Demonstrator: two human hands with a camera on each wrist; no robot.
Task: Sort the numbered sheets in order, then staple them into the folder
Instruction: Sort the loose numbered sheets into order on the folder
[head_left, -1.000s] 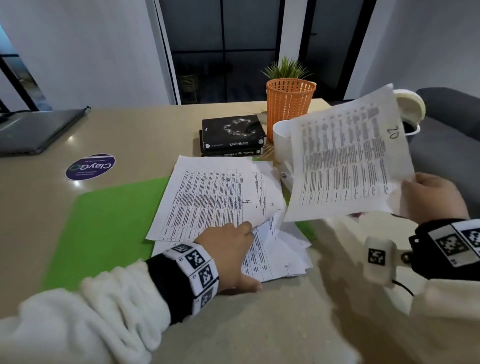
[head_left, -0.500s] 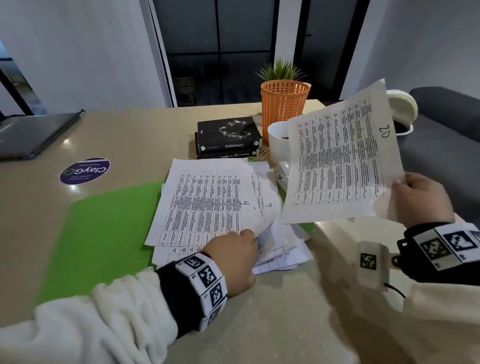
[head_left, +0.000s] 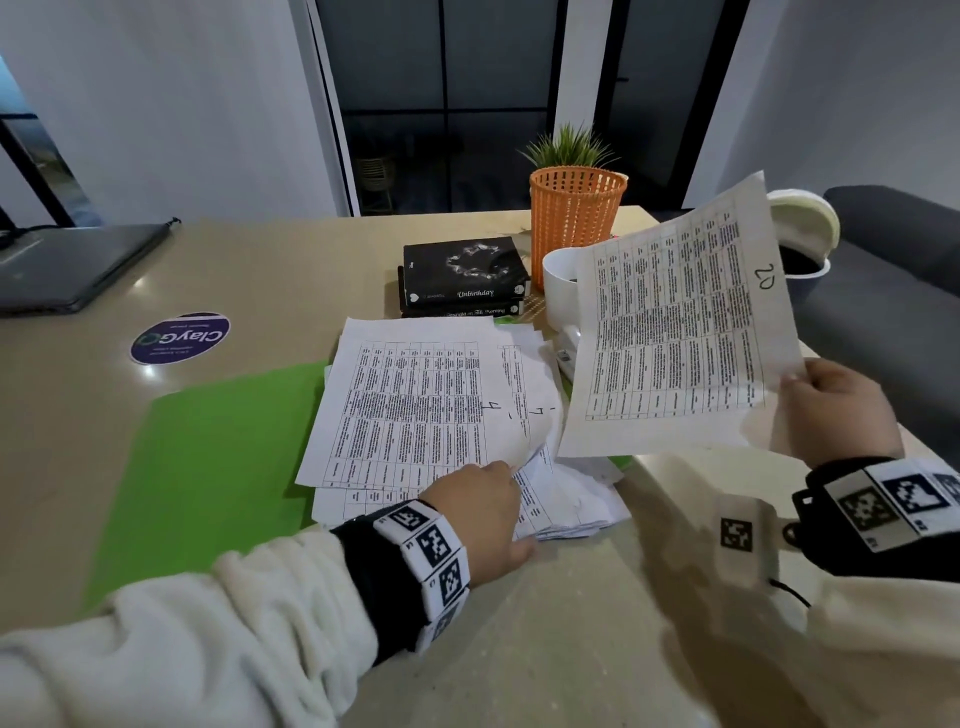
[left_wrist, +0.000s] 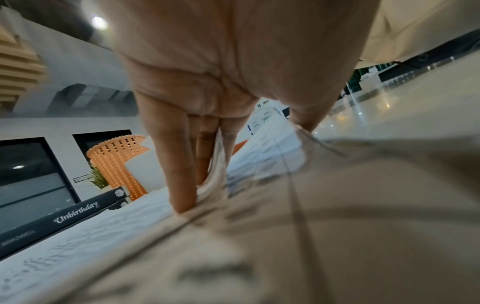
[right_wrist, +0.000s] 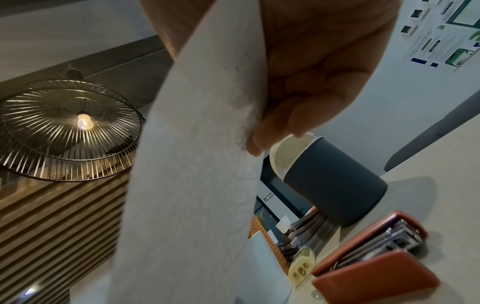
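Note:
A loose pile of printed sheets (head_left: 415, 405) lies on the right half of an open green folder (head_left: 218, 457); the top sheets show handwritten 4 and 7. My left hand (head_left: 483, 514) is at the pile's near right corner, fingers slid under the curled top sheets. In the left wrist view a fold of paper (left_wrist: 218, 164) stands pinched between its fingers (left_wrist: 179, 174). My right hand (head_left: 836, 405) grips the lower right corner of one sheet (head_left: 675, 332), marked 2 and held up over the table's right side. From the right wrist, that sheet (right_wrist: 194, 164) runs past the curled fingers (right_wrist: 285, 127).
Behind the pile stand two black books (head_left: 462, 275), an orange basket with a plant (head_left: 576, 218) and a white mug (head_left: 561, 291). A dark bin with a cream lid (head_left: 802, 244) stands far right. A brown case (right_wrist: 376, 257) lies under the right hand. A closed laptop (head_left: 72, 265) is far left.
My left fingers have gone from resting on the pile to under the curled corner of the top sheets. The right hand has tipped its sheet a little more upright.

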